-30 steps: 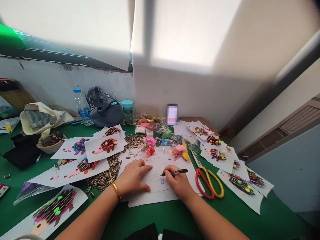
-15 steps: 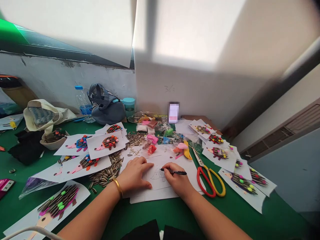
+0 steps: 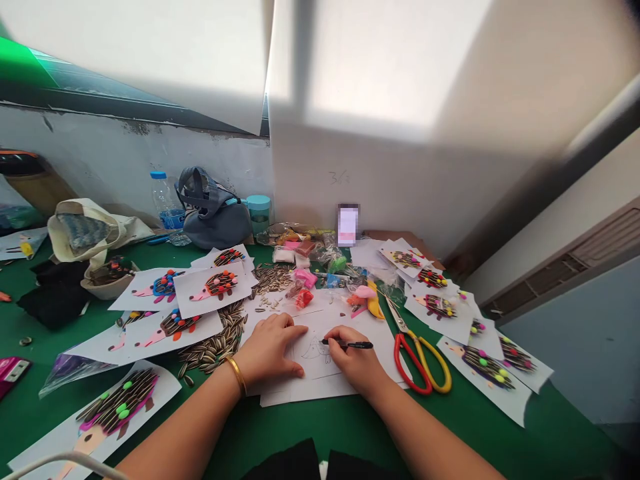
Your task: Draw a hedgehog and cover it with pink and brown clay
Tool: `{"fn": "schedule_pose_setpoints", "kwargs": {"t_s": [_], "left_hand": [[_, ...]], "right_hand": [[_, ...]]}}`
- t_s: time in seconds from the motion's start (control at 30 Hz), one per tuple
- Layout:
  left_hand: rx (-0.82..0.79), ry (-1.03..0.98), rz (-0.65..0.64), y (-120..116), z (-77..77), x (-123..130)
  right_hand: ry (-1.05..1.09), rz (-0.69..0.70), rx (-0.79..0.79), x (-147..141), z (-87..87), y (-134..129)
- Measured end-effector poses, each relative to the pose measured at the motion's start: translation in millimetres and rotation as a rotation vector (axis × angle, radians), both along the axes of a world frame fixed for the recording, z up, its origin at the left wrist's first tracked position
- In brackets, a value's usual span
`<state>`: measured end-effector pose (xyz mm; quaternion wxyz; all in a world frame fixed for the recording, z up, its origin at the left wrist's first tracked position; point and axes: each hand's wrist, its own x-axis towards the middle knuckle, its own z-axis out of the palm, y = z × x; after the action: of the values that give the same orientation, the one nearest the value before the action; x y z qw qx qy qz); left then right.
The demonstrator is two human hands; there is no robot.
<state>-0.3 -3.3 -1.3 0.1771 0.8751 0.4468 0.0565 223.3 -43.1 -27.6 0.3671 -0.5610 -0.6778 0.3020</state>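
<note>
White paper (image 3: 285, 395) lies before me, bearing a small hedgehog-like line drawing (image 3: 316, 349). My left hand (image 3: 274, 348) rests flat on the sheet at the drawing's left, thumb and fingers apart, nothing in it. A black pen (image 3: 356, 345) is pinched in my right hand (image 3: 356, 359), its tip on the drawing's upper right part. Red-and-yellow scissors (image 3: 413, 357) lie just right of the paper. Striped sunflower seeds (image 3: 215, 348) are heaped beyond my left wrist.
Hedgehog pictures with seed spines lie at left (image 3: 213, 291) and right (image 3: 483, 370). Bagged coloured clay (image 3: 303, 277) sits behind the paper. A phone (image 3: 348, 225) leans on the wall. Farther left are a blue-grey bag (image 3: 217, 217), a bottle (image 3: 167, 203) and a teal-lidded cup (image 3: 259, 217).
The pen and my right hand have shifted very slightly. My left hand stays where it was.
</note>
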Motion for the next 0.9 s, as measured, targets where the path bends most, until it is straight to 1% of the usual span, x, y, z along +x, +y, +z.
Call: {"fn": "schedule_pose_setpoints", "kwargs": {"t_s": [0.27, 0.4, 0.57, 0.77, 0.9], "left_hand": [[-0.004, -0.012, 0.010, -0.8, 0.3, -0.5], [-0.002, -0.010, 0.011, -0.7, -0.8, -0.4], [-0.003, -0.013, 0.009, -0.6, -1.2, 0.1], [-0.005, -0.009, 0.006, 0.3, -1.7, -1.0], [-0.004, -0.009, 0.004, 0.5, -2.2, -0.7]], "right_hand": [[-0.012, 0.024, 0.016, -1.0, 2.5, 1.1], [-0.011, -0.003, 0.008, -0.9, 3.8, 1.2], [0.043, -0.013, -0.011, 2.0, 1.4, 0.6], [0.003, -0.020, -0.014, 0.3, 1.1, 0.5], [0.022, -0.021, -0.015, 0.5, 2.5, 0.0]]}}
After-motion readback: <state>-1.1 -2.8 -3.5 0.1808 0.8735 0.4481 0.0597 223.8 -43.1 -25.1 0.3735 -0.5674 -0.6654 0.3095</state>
